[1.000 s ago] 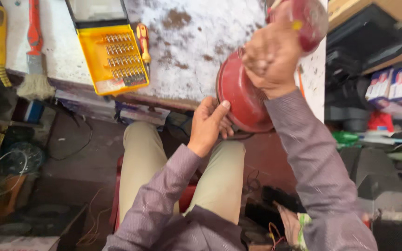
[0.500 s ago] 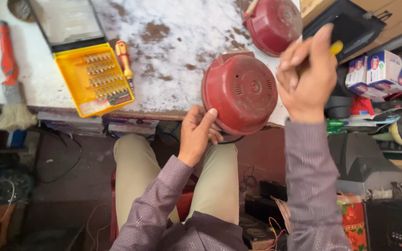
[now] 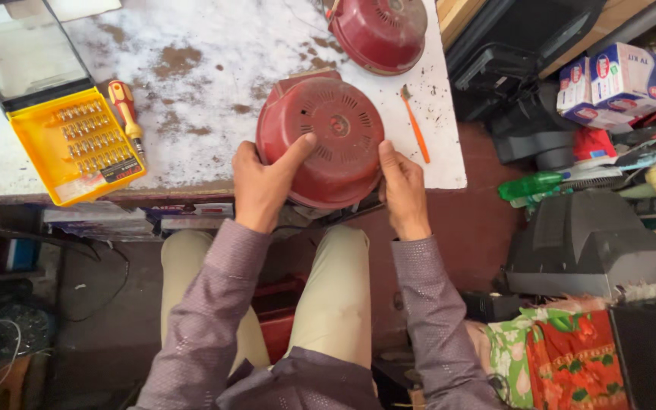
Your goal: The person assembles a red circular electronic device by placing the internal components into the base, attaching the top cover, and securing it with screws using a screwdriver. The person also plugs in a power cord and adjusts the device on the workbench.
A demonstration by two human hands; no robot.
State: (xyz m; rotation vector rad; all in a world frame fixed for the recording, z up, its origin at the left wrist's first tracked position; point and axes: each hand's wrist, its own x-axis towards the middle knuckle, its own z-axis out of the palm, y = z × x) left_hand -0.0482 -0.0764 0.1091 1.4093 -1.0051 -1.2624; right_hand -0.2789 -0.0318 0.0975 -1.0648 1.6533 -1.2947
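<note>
A round, dark red vented cover [image 3: 326, 140] sits at the near edge of the white, stained worktop [image 3: 214, 99], its perforated face up and its lower rim hanging slightly past the edge. The left hand [image 3: 266, 182] is spread against the cover's left side, the thumb stretched up across the slotted face and the other fingers curled around the rim. The right hand [image 3: 402, 188] is pressed flat against the cover's right rim, fingers together along the edge; whether the fingertips hook under the rim cannot be told from this angle.

Just right of the cover, an orange-handled tool [image 3: 416, 129], perhaps a small brush, lies on the worktop, apart from the right hand. Beyond the cover, at the far edge of the worktop, stands a second red vented housing [image 3: 380, 32]. Well to the left of the cover lies an open yellow screwdriver bit case [image 3: 77, 144] with a clear lid, and a red and yellow screwdriver [image 3: 126, 114] rests just beside its right edge. Below the cover, the person's beige trousers [image 3: 335, 304] show between purple sleeves.
</note>
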